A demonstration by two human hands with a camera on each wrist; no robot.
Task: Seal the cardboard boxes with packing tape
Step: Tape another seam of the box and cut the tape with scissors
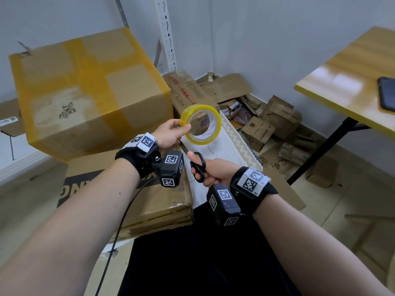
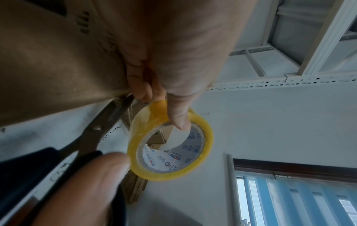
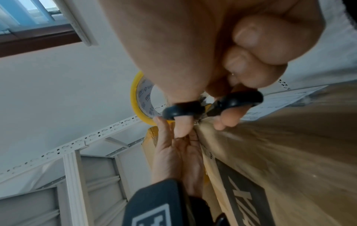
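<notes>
My left hand (image 1: pixel 178 130) pinches a yellow-rimmed packing tape roll (image 1: pixel 201 141) and holds it upright in the air, thumb (image 2: pixel 177 113) over its rim (image 2: pixel 170 175). Just below it, my right hand (image 1: pixel 196 167) grips black-handled scissors (image 1: pixel 202 161) with fingers through the loops (image 3: pixel 212 105). The blades (image 2: pixel 108 120) point up toward the left hand's fingers, beside the roll (image 3: pixel 133 94). A large cardboard box (image 1: pixel 89 88), crossed with yellow tape, sits at the left on a flat box with black print (image 1: pixel 128 189).
A wooden table (image 1: pixel 342 86) with a dark phone (image 1: pixel 386 92) stands at the right. Small boxes and flattened cardboard (image 1: pixel 267 124) are piled on the floor in the corner. A white metal shelf upright (image 1: pixel 166 39) rises behind the large box. White cloth (image 1: pixel 215 154) lies under my hands.
</notes>
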